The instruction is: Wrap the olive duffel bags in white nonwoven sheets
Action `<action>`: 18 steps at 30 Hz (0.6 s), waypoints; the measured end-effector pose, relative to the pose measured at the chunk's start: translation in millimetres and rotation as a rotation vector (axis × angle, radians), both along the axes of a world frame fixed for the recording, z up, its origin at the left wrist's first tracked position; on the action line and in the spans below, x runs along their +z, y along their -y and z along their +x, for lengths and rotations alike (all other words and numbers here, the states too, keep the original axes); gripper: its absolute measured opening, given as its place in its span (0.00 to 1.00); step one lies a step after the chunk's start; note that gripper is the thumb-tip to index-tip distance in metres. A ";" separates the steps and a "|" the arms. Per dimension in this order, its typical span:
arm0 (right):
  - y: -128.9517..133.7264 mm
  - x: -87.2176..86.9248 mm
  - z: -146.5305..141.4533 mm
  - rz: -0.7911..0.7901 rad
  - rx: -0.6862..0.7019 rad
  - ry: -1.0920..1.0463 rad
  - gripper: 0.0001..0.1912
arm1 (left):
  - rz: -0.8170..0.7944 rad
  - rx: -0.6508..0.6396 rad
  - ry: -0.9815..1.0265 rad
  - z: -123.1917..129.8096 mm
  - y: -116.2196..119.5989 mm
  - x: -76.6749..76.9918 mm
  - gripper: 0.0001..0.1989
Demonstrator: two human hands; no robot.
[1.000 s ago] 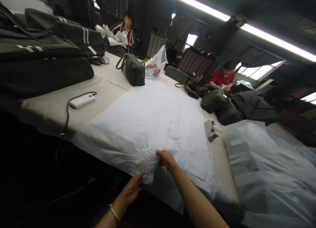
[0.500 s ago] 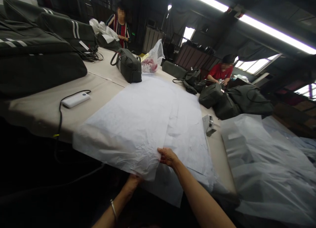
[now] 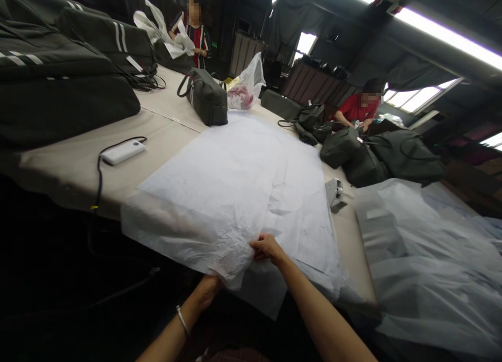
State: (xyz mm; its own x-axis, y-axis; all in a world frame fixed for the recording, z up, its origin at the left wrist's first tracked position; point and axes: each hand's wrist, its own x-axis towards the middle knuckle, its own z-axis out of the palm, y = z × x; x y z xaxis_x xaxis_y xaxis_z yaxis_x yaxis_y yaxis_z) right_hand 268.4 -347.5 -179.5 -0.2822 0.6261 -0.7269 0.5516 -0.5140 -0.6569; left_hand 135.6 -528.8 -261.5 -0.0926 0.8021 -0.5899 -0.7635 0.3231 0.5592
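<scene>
A thin, slightly see-through white sheet (image 3: pixel 188 215) lies over the near part of the table and hangs past its front edge, wrinkled near my hands. Its right edge is pinched between the thumb and fingers of my right hand (image 3: pixel 266 248). My left hand (image 3: pixel 210 289) reaches under the sheet's near edge, a bracelet on its wrist; the sheet hides its fingers. Beneath lie more white sheets (image 3: pixel 298 215), stacked and creased, one corner drooping below my right hand.
A white power bank (image 3: pixel 123 153) with a black cable lies left. A tape dispenser (image 3: pixel 335 194) stands right of the sheets, near clear plastic sheeting (image 3: pixel 427 268). Dark bags (image 3: pixel 207 98) sit at the back, left and right. Two people work across the table.
The sheet is bunched more around my right hand, and its hanging corner has shifted slightly. My left hand stays under the edge. The view has tilted a little.
</scene>
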 end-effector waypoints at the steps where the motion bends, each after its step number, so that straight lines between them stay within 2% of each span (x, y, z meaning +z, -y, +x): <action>1: 1.0 -1.9 -0.6 0.025 0.004 0.011 0.06 | -0.010 -0.007 0.019 -0.6 1.2 2.2 0.33; 4: 3.0 -5.6 -2.7 0.079 0.015 0.037 0.05 | -0.023 0.017 0.095 -1.7 5.1 11.8 0.27; 7: 3.8 -5.8 -4.1 0.107 0.022 0.051 0.04 | 0.032 0.052 0.181 -4.6 13.1 22.8 0.22; 12: 5.1 -5.4 -5.0 0.136 0.019 0.055 0.05 | 0.179 -0.050 0.267 -12.6 32.4 36.2 0.19; 15: 5.5 -7.0 -5.1 0.151 0.015 0.054 0.05 | 0.213 -0.087 0.250 -10.6 33.8 35.7 0.23; 18: 5.6 -8.7 -4.9 0.164 0.015 0.054 0.05 | 0.096 -0.086 0.110 1.2 23.4 26.2 0.30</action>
